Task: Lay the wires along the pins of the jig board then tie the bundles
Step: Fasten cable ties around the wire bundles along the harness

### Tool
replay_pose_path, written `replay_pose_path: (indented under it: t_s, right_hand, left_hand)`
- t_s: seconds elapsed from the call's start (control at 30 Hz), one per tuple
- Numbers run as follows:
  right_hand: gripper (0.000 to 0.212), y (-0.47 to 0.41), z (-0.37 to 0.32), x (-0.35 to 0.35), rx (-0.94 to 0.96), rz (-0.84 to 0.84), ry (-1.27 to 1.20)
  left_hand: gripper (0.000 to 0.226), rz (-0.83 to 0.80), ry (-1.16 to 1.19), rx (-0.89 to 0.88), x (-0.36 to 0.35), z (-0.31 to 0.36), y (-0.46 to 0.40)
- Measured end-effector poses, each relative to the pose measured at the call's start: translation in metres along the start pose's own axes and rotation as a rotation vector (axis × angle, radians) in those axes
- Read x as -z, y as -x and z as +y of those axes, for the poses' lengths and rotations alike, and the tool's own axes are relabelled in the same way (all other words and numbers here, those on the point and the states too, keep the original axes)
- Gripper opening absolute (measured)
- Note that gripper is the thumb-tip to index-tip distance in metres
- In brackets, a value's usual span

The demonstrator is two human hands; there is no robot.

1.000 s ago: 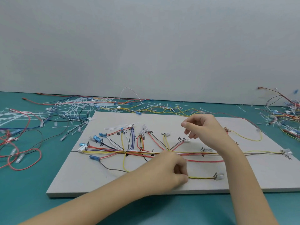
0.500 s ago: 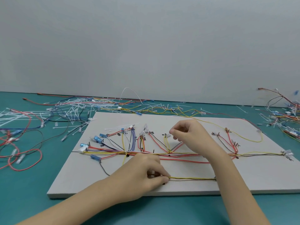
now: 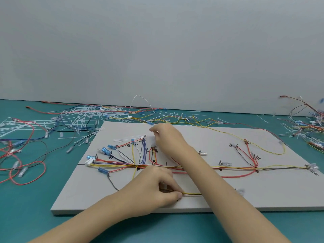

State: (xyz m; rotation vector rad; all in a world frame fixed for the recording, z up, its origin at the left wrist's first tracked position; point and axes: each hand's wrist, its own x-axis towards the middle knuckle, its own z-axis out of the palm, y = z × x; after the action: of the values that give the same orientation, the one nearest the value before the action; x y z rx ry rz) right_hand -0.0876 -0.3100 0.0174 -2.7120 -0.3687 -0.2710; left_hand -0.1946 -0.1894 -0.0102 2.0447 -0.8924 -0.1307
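A grey jig board (image 3: 201, 199) lies on the teal table with a harness of red, yellow, blue, white and black wires (image 3: 122, 163) strung along its pins. My left hand (image 3: 154, 188) pinches a yellow and black wire pair (image 3: 192, 193) near the board's front edge. My right hand (image 3: 166, 137) reaches across my left arm to the board's back left. Its fingers are curled by some white cable ties (image 3: 126, 138); what they hold is blurred.
Loose white cable ties (image 3: 78, 120) and spare wires (image 3: 22, 163) litter the table left of the board. Another tangle of wires (image 3: 308, 127) lies at the far right. A grey wall stands behind the table.
My right hand has moved left and back across the board, from the middle to the cable ties. My left hand has slid left along the yellow and black pair.
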Motion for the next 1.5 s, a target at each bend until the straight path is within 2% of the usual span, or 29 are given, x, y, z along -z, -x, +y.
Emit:
replay_pose_path:
  t_s: [0.13,0.23,0.4,0.6,0.77,0.83,0.9,1.03,1.13,1.23,1.3,1.5]
  right_hand:
    - [0.028,-0.024,0.003,-0.011,0.02,-0.071,0.168]
    - [0.03,-0.034,0.004,-0.015,0.004,-0.099,0.142]
    - [0.016,-0.039,0.002,-0.012,-0.008,-0.051,0.087]
    - [0.023,-0.037,-0.004,-0.012,0.065,-0.085,0.273]
    - [0.031,-0.036,-0.008,-0.011,0.007,-0.17,0.328]
    - [0.025,-0.036,-0.008,-0.01,-0.029,-0.17,0.29]
    - [0.018,-0.036,-0.007,-0.006,-0.088,-0.128,0.165]
    - [0.009,-0.033,-0.006,0.005,-0.149,0.002,-0.247]
    - [0.013,-0.023,0.0,0.012,-0.147,0.059,-0.492]
    - [0.012,-0.011,0.008,0.017,-0.204,0.12,-0.842]
    - [0.01,-0.001,0.014,0.02,-0.249,0.116,-1.039]
    - [0.009,0.023,0.024,0.02,-0.326,0.084,-1.357]
  left_hand:
    - [0.008,0.001,-0.003,0.001,0.0,0.0,0.001]
    - [0.008,0.003,-0.017,-0.011,0.0,0.001,0.002]
    - [0.009,0.007,-0.026,-0.018,0.0,0.002,0.002]
    - [0.008,0.003,-0.033,-0.014,0.0,0.003,0.003]
    - [0.008,0.001,-0.035,-0.01,0.001,0.003,0.003]
    - [0.008,0.001,-0.024,-0.004,0.001,0.002,0.004]
    - [0.007,-0.004,-0.004,0.01,0.001,0.002,0.004]
    - [0.007,-0.024,0.027,0.047,0.005,0.002,0.004]
    - [0.007,-0.052,0.039,0.08,0.012,0.003,0.005]
    - [0.005,-0.055,0.073,0.124,0.017,0.004,0.007]
    - [0.004,-0.06,0.105,0.161,0.02,0.004,0.008]
    - [0.003,-0.102,0.227,0.221,0.024,0.005,0.007]
